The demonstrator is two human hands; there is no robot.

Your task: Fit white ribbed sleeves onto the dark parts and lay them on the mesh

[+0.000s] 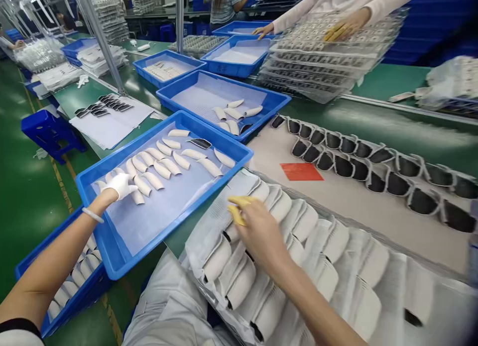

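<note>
My left hand (120, 185), in a white glove, is over the left side of a blue tray (127, 266). Its visible fingers are spread beside several curved white shell pieces (152, 180) lying on white paper; I see nothing held. A dark-faced piece (199, 143) lies among them. Yellow finger covers are on my right hand (248, 214), which hovers over the near packing tray. Thumb and forefinger stand apart with nothing visible between them. Below it, white rounded shells (242, 281) with dark ends sit in rows, wrapped in thin white sheet (201, 236).
Dark-lensed white pieces (360, 169) stand in two rows at right, near a red card (301, 172). Another blue tray (168, 94) lies beyond. A co-worker's hands (347, 25) rest on stacked clear trays (306, 77). A blue stool (52, 129) stands left.
</note>
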